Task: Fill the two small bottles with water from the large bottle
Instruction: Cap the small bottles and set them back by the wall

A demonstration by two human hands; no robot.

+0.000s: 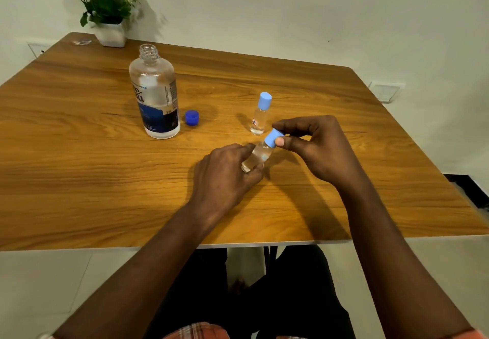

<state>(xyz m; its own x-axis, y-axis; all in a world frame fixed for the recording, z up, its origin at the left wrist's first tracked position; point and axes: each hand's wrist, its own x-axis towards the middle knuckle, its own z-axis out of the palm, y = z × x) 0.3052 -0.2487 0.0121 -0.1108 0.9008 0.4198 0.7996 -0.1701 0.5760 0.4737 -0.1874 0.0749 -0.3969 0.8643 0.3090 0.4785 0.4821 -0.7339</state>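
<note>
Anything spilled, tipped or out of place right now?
Nothing stands out: no spill on the table. The large bottle stands upright, open, its dark blue cap beside it. The far small bottle stands capped; the near small bottle tilts only because the left hand holds it while the right hand pinches its pale cap.

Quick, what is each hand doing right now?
Left hand: closed around the tilted small bottle.
Right hand: pinching that bottle's light blue cap.

One head-worn wide view looks forward and down across the table [79,179] from its near edge
</note>
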